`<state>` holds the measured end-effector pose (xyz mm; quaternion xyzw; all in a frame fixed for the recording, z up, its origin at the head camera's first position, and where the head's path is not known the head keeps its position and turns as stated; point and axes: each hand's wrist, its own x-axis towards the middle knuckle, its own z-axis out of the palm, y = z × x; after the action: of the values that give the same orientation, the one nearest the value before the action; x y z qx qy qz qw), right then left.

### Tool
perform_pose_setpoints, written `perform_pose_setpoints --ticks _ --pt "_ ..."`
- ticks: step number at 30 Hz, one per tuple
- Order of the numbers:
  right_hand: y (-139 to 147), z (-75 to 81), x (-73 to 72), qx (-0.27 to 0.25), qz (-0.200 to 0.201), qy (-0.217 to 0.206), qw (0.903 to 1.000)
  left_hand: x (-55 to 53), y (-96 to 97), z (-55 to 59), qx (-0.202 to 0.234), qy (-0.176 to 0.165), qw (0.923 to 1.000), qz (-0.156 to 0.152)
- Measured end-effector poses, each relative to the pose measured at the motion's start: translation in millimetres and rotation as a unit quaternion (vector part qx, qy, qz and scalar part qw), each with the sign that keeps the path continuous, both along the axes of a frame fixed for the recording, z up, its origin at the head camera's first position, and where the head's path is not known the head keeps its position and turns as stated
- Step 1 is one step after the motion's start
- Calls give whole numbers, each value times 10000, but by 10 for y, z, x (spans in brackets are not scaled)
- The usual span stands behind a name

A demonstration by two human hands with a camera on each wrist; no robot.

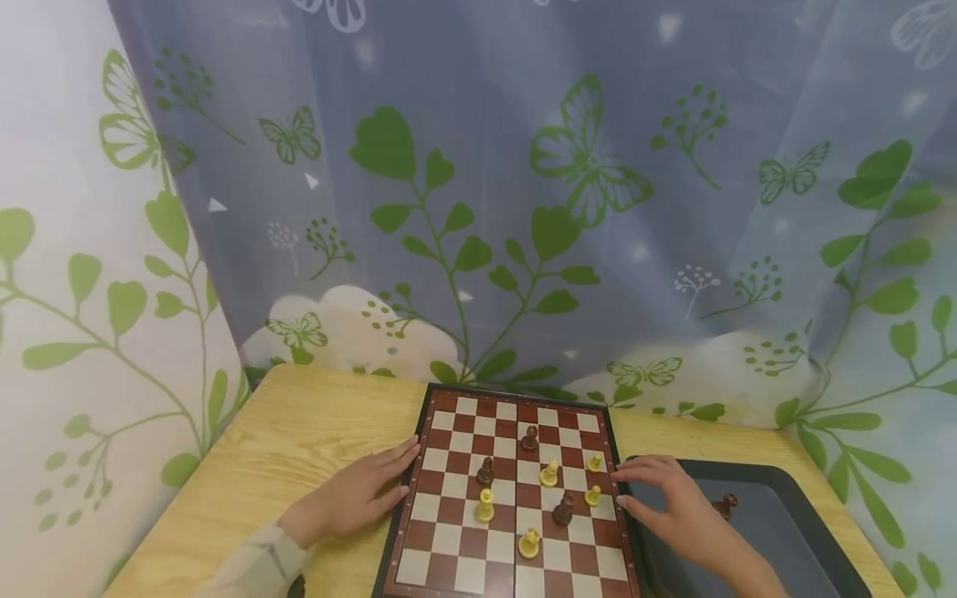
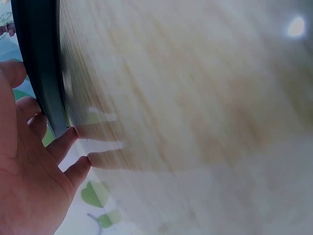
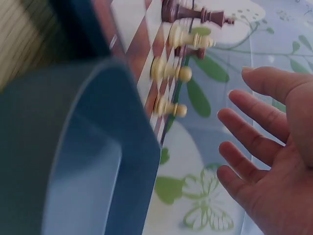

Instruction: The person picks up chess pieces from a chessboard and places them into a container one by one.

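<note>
A brown-and-white checkered chessboard [image 1: 462, 541] with a black rim lies on the table. My left hand [image 1: 357, 497] is at its left side, fingers extended, with fingertips at the rim; in the left wrist view those fingers [image 2: 63, 147] lie along the dark board edge [image 2: 43, 58]. Over at the right rim is my right hand [image 1: 676, 508], its fingers loosely extended. The right wrist view shows that hand [image 3: 279, 142] with spread fingers and nothing in it. Several dark and cream chess pieces stand on the board, among them a dark king [image 3: 208, 14] and a cream pawn [image 3: 168, 71].
A dark grey tray [image 1: 792, 498] sits right of the board, under my right forearm, with dark chess pieces [image 1: 725, 505] lying in it. The wooden table [image 1: 321, 415] extends to the left. Behind hangs a curtain [image 1: 478, 249] with leaves and butterflies.
</note>
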<state>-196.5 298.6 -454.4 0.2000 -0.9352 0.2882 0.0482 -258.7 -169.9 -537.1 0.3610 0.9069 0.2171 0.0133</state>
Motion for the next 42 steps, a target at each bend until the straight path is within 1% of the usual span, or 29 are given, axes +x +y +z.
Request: perform_pose_setpoints --ticks 4,8,12,17,22,26,31,36,42 --pt "-170 3 -15 -169 139 -251 9994 -5 -12 15 -25 5 10000 -22" --pt "-292 -35 -34 -194 385 -311 9986 -12 -15 22 31 84 9999 -66" --pt "-354 -105 -60 -240 592 -413 9971 -14 0 25 37 53 9999 -94" --pt "-404 -178 -99 -313 718 -540 9955 -4 15 28 1 -35 10000 -66" --pt "-448 -201 -112 -311 739 -487 9956 3 11 34 -30 -51 10000 -24" --pt "-474 -200 -116 -258 666 -474 9963 -4 8 30 -7 -7 10000 -64" --pt "-484 -201 -124 -198 661 -338 9970 -22 6 29 -2 16 10000 -51" --pt "-478 -212 -125 -189 608 -519 9966 -27 13 35 -78 -111 9999 -8" --pt "-482 -238 -133 -135 636 -532 9965 -12 5 25 -111 -42 9999 12"
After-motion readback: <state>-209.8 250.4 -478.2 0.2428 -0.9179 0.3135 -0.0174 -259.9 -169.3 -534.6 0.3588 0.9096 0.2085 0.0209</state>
